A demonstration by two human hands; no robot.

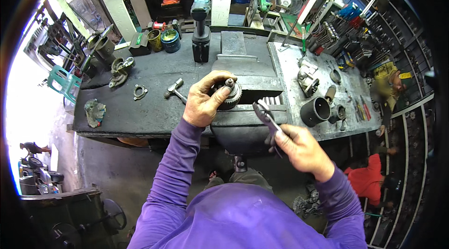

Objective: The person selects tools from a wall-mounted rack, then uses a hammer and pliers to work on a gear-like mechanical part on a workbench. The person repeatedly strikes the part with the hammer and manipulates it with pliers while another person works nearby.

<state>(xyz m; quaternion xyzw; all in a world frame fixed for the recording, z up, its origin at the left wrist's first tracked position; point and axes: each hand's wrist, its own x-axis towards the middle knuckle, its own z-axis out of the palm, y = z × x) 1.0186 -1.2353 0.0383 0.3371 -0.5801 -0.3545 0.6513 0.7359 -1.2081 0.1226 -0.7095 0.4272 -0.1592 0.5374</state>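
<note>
Bench: dark workbench (pixel 140 113), bench vise (pixel 248 85) at front.
Left hand (pixel 206 101): clamped around toothed gear part (pixel 229 93) on vise.
Right hand (pixel 299 148): closed on pliers (pixel 266 118), tips just right of gear.

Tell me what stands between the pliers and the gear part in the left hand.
Nothing visible. The right hand holds the pliers with their tips pointing up-left toward the gear, which the left hand grips over the vise. Only a bare stretch of the vise top lies in the gap between the tips and the gear.
</note>
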